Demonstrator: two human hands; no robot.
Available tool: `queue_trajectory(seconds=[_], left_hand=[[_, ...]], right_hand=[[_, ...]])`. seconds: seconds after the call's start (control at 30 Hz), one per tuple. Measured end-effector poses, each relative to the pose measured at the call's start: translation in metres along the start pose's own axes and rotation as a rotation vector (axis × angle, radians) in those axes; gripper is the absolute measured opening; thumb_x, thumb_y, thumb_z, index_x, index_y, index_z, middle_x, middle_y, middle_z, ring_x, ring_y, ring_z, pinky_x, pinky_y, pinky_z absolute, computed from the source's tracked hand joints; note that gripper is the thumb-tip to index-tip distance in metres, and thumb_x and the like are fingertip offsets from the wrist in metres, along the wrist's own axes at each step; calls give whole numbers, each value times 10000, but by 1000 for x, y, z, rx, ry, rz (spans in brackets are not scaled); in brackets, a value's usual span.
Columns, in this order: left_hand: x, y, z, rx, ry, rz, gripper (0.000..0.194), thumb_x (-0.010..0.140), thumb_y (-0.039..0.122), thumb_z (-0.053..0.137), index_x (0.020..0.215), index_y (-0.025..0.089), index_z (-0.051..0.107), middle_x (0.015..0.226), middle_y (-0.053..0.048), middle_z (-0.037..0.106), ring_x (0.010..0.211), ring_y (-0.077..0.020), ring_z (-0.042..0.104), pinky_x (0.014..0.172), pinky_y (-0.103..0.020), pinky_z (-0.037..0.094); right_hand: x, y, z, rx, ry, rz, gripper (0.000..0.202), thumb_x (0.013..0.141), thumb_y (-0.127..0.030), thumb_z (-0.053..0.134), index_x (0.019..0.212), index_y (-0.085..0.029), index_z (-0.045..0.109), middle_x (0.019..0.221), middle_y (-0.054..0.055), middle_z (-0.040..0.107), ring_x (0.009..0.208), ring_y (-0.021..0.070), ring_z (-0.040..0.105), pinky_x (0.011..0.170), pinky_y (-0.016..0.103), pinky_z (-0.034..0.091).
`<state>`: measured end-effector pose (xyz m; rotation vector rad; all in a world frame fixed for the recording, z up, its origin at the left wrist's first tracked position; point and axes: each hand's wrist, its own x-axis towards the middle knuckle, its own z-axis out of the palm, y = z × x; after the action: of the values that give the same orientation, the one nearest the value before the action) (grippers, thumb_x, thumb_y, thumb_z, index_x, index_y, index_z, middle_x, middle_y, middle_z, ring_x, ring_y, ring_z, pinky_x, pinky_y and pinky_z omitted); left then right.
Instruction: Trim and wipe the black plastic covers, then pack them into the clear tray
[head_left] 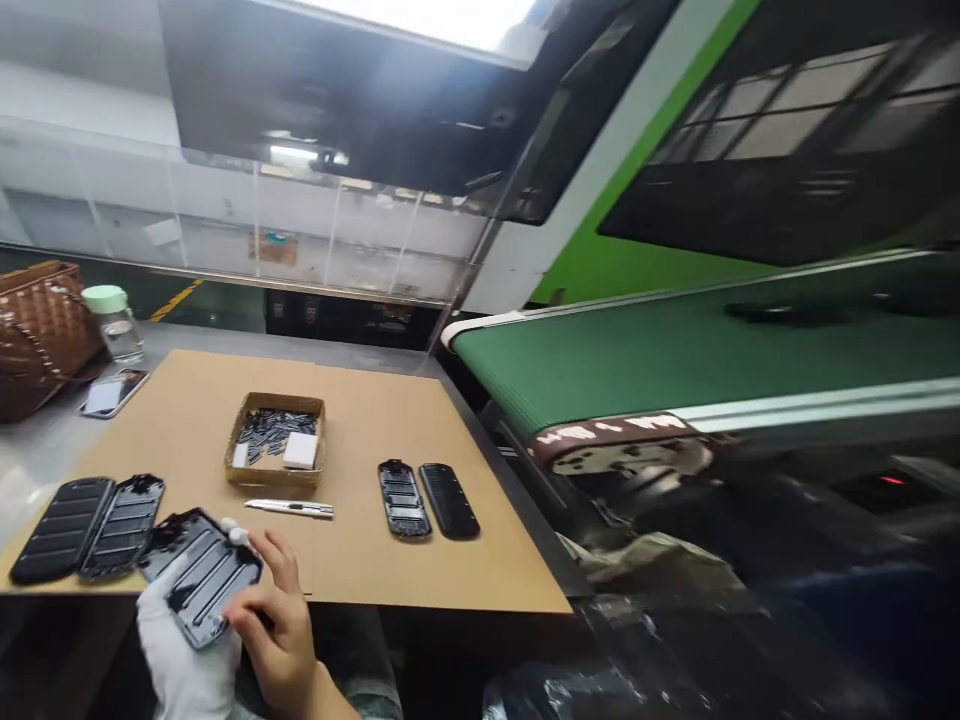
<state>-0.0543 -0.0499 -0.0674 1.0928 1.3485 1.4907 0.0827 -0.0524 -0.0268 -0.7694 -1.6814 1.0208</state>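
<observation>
My left hand (184, 645), in a white glove, holds a black plastic shell (214, 575) with raised ribs, tilted above the table's front edge. My bare right hand (281, 625) is at the shell's lower right edge, thumb and forefinger pinched together and the other fingers lifted. Whatever lies between those fingertips is too small to make out. Left of the hands lie two more black shells, a smooth-backed one (64, 528) and a ribbed one (124, 525). Beyond the hands are a silver utility knife (291, 508) and a cardboard box (276, 478) of small black pieces.
Two black shell halves, one ribbed (403, 500) and one smooth (448, 500), lie on the right of the cardboard sheet (352, 425). A green conveyor belt (600, 355) runs along the right. A brown bag (45, 335), a bottle (116, 325) and a phone (124, 390) stand far left.
</observation>
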Motion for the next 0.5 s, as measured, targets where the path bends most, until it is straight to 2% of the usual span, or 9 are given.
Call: queue_trajectory(seconds=[0.03, 0.07, 0.13, 0.17, 0.23, 0.3, 0.33, 0.4, 0.5], left_hand=[[2, 13, -1, -88, 96, -62, 549, 922, 422, 170, 1331, 222, 476, 1113, -60, 697, 1079, -258, 633, 903, -433, 563], [5, 26, -2, -342, 231, -166, 478, 901, 381, 275, 1219, 191, 576, 1018, -71, 722, 1024, -256, 655, 902, -432, 560], [6, 52, 0, -834, 452, -328, 370, 836, 275, 381, 1046, 147, 659, 910, -85, 731, 920, -227, 684, 883, -408, 564], [6, 63, 2, -1018, 451, -374, 356, 811, 237, 413, 1040, 132, 664, 952, -102, 727, 932, -228, 682, 891, -412, 558], [2, 75, 6, -1203, 404, -375, 381, 782, 186, 443, 1092, 122, 656, 1069, -135, 709, 1003, -258, 666, 912, -447, 541], [-2, 76, 8, -1249, 312, -297, 412, 811, 192, 461, 1185, 129, 621, 1207, -152, 655, 1119, -302, 612, 954, -489, 507], [-4, 73, 7, -1256, 259, -250, 417, 841, 227, 466, 1227, 135, 598, 1263, -155, 620, 1171, -319, 574, 974, -500, 489], [-6, 68, 2, -1277, 147, -187, 454, 890, 359, 464, 1277, 144, 564, 1330, -163, 562, 1231, -340, 516, 991, -508, 470], [-8, 65, -5, -1283, 60, -210, 563, 882, 519, 461, 1252, 113, 586, 1306, -205, 568, 1206, -354, 536, 982, -510, 471]], right_hand=[[4, 0, -4, -71, 0, -172, 292, 881, -516, 514, 829, -318, 721, 1344, 16, 562, 1330, 258, 415, 1130, 459, 281], [12, 1, -9, -136, 18, -321, 263, 901, -483, 492, 884, -350, 718, 1325, -3, 579, 1329, 243, 417, 1137, 463, 272], [41, 2, -21, -264, 98, -447, 263, 931, -402, 451, 1040, -354, 685, 1338, 9, 566, 1339, 235, 403, 1126, 478, 294], [60, 3, -27, -344, 140, -358, 298, 940, -338, 429, 1135, -303, 651, 1374, 47, 531, 1366, 245, 361, 1121, 498, 294], [98, 9, -38, -501, 150, -136, 366, 930, -308, 431, 1246, -206, 584, 1406, 125, 483, 1377, 271, 333, 1116, 520, 285], [122, 23, -46, -545, 27, 2, 328, 916, -313, 457, 1169, -190, 625, 1233, 128, 619, 1203, 246, 534, 1033, 445, 417], [125, 32, -48, -545, -24, 34, 283, 902, -320, 485, 1083, -198, 664, 1106, 112, 677, 1074, 237, 613, 956, 415, 482], [116, 55, -50, -546, -86, 70, 233, 844, -357, 572, 949, -193, 700, 952, 109, 707, 912, 255, 663, 846, 427, 534], [86, 87, -49, -570, -69, 123, 304, 813, -430, 587, 866, -149, 691, 1000, 187, 679, 986, 340, 633, 876, 545, 491]])
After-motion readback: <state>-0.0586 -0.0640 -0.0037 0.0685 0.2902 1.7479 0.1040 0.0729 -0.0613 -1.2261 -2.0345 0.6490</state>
